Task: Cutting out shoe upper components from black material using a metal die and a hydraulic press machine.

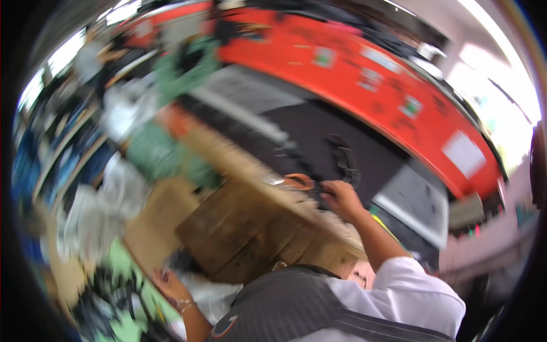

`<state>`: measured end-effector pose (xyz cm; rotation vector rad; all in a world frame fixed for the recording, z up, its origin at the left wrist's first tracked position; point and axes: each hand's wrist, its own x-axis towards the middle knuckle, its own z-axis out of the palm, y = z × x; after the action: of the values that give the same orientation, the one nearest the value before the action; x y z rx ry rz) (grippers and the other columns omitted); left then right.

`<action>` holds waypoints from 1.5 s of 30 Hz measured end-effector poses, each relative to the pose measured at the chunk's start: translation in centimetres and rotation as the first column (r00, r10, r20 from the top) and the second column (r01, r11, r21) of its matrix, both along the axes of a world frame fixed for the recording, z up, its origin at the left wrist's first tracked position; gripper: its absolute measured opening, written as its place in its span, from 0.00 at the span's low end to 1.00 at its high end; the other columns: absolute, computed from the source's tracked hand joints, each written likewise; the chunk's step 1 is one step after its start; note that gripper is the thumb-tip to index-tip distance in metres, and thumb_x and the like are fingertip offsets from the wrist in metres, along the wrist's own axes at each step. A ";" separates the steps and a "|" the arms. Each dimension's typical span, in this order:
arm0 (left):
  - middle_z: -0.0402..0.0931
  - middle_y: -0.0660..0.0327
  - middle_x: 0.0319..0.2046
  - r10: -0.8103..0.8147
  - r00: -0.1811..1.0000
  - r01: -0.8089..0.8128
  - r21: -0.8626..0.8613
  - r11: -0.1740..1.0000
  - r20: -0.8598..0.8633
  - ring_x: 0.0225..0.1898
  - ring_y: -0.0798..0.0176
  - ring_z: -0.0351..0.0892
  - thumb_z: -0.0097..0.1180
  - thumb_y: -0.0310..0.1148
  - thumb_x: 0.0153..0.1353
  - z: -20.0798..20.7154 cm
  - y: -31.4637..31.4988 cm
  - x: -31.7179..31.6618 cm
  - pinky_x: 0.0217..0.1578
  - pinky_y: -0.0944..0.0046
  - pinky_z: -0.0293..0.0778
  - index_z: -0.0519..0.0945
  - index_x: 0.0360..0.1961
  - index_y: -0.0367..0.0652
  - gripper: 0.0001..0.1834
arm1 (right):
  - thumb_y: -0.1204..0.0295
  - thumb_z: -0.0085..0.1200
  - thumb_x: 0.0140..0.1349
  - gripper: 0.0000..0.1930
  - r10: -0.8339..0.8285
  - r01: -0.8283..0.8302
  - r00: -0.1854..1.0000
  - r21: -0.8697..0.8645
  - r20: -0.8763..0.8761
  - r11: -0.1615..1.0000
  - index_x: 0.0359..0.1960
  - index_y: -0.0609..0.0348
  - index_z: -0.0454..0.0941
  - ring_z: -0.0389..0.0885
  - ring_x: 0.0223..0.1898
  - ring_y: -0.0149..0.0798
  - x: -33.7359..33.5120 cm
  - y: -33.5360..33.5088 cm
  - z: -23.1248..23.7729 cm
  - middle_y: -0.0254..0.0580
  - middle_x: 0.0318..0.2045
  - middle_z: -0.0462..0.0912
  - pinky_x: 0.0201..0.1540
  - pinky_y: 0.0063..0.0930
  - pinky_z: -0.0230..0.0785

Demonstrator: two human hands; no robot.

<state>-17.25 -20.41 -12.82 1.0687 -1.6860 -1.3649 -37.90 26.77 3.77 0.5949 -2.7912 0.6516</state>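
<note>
My right hand point(340, 198) reaches to the near edge of a machine bed with a dark belt point(353, 131). Its fingers are curled at a small dark thing that I cannot make out. Just left of them lie the orange handles of a pair of scissors point(299, 182). Beyond the hand a black curved strap-like piece point(343, 159) lies on the belt. Low on the left, my left hand point(170, 286) hangs with loosely bent fingers, apparently holding nothing. It is beside a light green surface point(121, 256) strewn with black pieces point(111, 302). Motion blurs the picture.
A long orange-red machine cover point(353, 74) stands behind the belt. Wooden boards point(245, 219) lie below its near edge. White plastic bags point(91, 216), a green sack point(156, 151) and shelves with blue items point(71, 154) fill the left. Another person point(90, 60) is far left.
</note>
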 end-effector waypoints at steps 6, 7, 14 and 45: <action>0.74 0.54 0.48 -0.501 0.860 0.487 -0.136 0.863 -0.098 0.43 0.63 0.74 0.51 0.27 0.62 6.2 7.6 -18.4 0.47 0.63 0.70 0.71 0.54 0.35 0.19 | 0.66 0.59 0.55 0.20 -0.521 0.513 0.843 -0.093 -0.133 0.854 0.49 0.57 0.73 0.75 0.46 0.48 0.9 13.5 -1.2 0.44 0.40 0.79 0.50 0.41 0.65; 0.75 0.56 0.45 -0.591 0.797 0.573 -0.155 0.805 -0.126 0.43 0.64 0.74 0.52 0.27 0.62 7.0 9.6 -21.0 0.47 0.64 0.70 0.72 0.51 0.35 0.16 | 0.65 0.60 0.55 0.21 -0.613 0.603 0.784 -0.113 -0.099 0.790 0.49 0.58 0.73 0.75 0.47 0.49 1.1 14.5 -1.3 0.46 0.41 0.79 0.50 0.42 0.65; 0.73 0.52 0.45 -0.940 0.211 0.792 -0.611 0.003 0.269 0.47 0.50 0.74 0.61 0.27 0.49 11.7 24.9 -35.1 0.49 0.57 0.71 0.77 0.43 0.39 0.17 | 0.50 0.60 0.54 0.38 -0.617 0.634 0.771 -0.101 0.158 0.767 0.60 0.59 0.63 0.67 0.57 0.56 -3.0 9.2 -0.5 0.58 0.54 0.71 0.58 0.45 0.63; 0.78 0.52 0.36 -0.890 0.210 0.199 -0.909 -0.366 0.404 0.41 0.49 0.78 0.60 0.32 0.45 25.6 9.4 -39.1 0.43 0.54 0.72 0.79 0.34 0.41 0.13 | 0.52 0.56 0.59 0.31 -0.994 0.983 0.110 -0.146 -0.020 0.112 0.54 0.68 0.70 0.73 0.49 0.51 9.5 19.8 -4.2 0.58 0.46 0.75 0.52 0.42 0.66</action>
<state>-56.31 -11.02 12.75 -1.3977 -2.0274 -0.4656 -28.39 46.61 -0.42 -1.2611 -2.1944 0.3407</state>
